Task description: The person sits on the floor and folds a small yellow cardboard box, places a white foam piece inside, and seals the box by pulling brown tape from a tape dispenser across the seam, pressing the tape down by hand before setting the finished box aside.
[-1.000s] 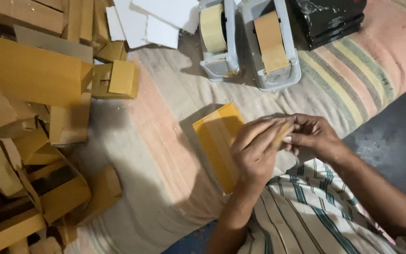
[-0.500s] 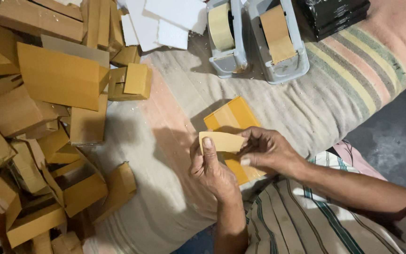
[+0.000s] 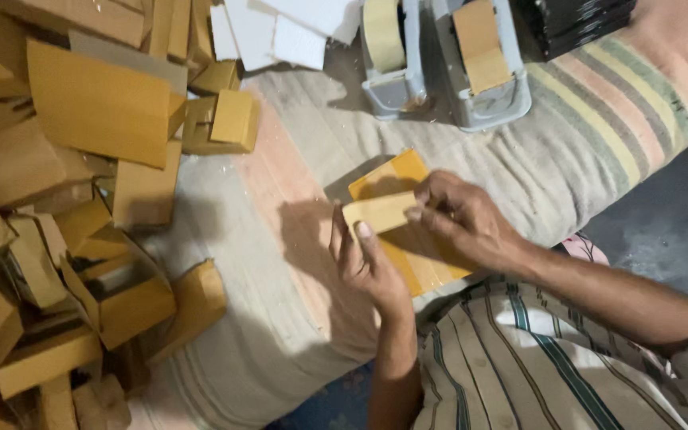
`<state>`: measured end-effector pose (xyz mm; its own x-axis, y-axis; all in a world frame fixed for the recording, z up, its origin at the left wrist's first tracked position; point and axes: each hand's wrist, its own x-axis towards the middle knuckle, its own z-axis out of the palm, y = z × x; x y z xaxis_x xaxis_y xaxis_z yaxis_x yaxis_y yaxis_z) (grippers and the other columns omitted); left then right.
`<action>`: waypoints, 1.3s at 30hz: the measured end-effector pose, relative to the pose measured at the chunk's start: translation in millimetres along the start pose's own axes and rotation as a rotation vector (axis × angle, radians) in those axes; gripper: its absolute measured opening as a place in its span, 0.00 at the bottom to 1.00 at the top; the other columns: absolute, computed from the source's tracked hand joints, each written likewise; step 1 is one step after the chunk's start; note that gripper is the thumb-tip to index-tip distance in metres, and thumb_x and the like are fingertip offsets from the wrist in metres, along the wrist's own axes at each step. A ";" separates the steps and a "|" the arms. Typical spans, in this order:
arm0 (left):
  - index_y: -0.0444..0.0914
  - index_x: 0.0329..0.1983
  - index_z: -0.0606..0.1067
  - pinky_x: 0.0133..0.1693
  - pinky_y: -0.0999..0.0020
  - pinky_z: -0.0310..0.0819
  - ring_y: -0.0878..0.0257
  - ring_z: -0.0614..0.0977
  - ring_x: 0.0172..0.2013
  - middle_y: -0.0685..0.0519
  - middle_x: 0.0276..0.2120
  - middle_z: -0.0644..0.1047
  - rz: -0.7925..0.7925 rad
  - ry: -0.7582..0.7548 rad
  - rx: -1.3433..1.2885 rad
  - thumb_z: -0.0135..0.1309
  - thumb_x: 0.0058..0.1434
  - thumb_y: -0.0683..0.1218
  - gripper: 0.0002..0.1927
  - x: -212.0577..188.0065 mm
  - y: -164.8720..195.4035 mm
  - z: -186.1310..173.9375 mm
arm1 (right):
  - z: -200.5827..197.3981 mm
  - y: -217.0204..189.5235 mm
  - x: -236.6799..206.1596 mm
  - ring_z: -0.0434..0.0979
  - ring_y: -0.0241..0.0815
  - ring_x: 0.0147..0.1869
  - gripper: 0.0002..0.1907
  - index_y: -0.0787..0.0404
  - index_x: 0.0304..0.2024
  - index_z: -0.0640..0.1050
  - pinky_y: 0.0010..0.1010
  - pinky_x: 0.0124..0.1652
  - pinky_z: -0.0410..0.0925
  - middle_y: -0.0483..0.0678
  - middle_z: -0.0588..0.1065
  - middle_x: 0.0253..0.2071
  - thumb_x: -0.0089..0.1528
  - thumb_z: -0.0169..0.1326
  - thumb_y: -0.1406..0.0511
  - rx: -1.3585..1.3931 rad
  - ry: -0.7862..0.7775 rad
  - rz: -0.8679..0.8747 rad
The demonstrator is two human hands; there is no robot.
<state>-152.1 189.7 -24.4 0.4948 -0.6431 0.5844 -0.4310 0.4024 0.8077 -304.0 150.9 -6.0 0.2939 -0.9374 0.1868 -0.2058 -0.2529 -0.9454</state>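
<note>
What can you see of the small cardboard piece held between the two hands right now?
The small cardboard piece is a pale tan, flat rectangular strip, plain and unprinted as far as shows. It lies roughly level, slightly tilted, long side running left to right. The left hand pinches its left end, thumb on top; the right hand grips its right end with the fingertips. It hovers over a larger yellow-orange cardboard sheet that lies on the striped cloth. Whether it touches that sheet cannot be told.

You have two grey plastic tape dispensers (image 3: 439, 64), each carrying one roll. One small tan cardboard piece (image 3: 380, 212) overlies one flat yellow-orange cardboard sheet (image 3: 384, 177). The loose brown cardboard boxes (image 3: 97, 111) are too many to count.
</note>
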 end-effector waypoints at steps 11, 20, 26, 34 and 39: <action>0.32 0.57 0.78 0.51 0.62 0.81 0.57 0.83 0.54 0.44 0.54 0.80 -0.504 -0.163 -0.338 0.55 0.68 0.56 0.25 15.9 -27.9 -31.4 | -46.2 -65.6 38.4 0.82 0.44 0.29 0.10 0.68 0.42 0.72 0.35 0.27 0.73 0.53 0.78 0.30 0.67 0.54 0.65 -0.436 -0.100 -0.132; 0.33 0.50 0.77 0.55 0.62 0.73 0.59 0.82 0.51 0.46 0.49 0.81 -0.779 -0.411 -0.835 0.66 0.64 0.50 0.19 7.8 -45.7 -2.6 | -61.6 -86.4 14.4 0.84 0.42 0.30 0.09 0.65 0.41 0.72 0.34 0.28 0.74 0.51 0.81 0.30 0.65 0.54 0.65 -0.466 -0.200 -0.069; 0.33 0.40 0.81 0.36 0.67 0.76 0.63 0.82 0.34 0.50 0.33 0.82 -0.903 -0.423 -0.880 0.65 0.62 0.46 0.10 5.1 -31.8 -0.9 | -69.1 -79.8 -1.3 0.84 0.39 0.31 0.09 0.65 0.42 0.73 0.32 0.26 0.75 0.51 0.81 0.30 0.63 0.54 0.65 -0.401 -0.195 0.003; 0.34 0.39 0.82 0.32 0.73 0.71 0.69 0.75 0.30 0.54 0.33 0.80 -0.359 -0.162 -0.328 0.62 0.64 0.42 0.05 21.2 -19.4 -13.5 | -42.1 -30.3 32.6 0.80 0.46 0.28 0.15 0.67 0.38 0.81 0.37 0.29 0.72 0.55 0.80 0.31 0.63 0.62 0.60 -0.638 -0.043 0.059; 0.33 0.33 0.80 0.33 0.68 0.73 0.64 0.77 0.29 0.52 0.29 0.78 -0.216 -0.090 0.076 0.62 0.61 0.39 0.04 45.7 -42.0 -2.4 | -9.4 -6.2 78.7 0.81 0.50 0.29 0.14 0.65 0.36 0.84 0.41 0.35 0.72 0.57 0.80 0.29 0.59 0.64 0.59 -0.531 0.031 0.071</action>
<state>-109.5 145.0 -31.5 0.5143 -0.7656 0.3865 -0.3794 0.2010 0.9031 -288.4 76.5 17.0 0.2358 -0.9612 0.1433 -0.6702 -0.2676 -0.6922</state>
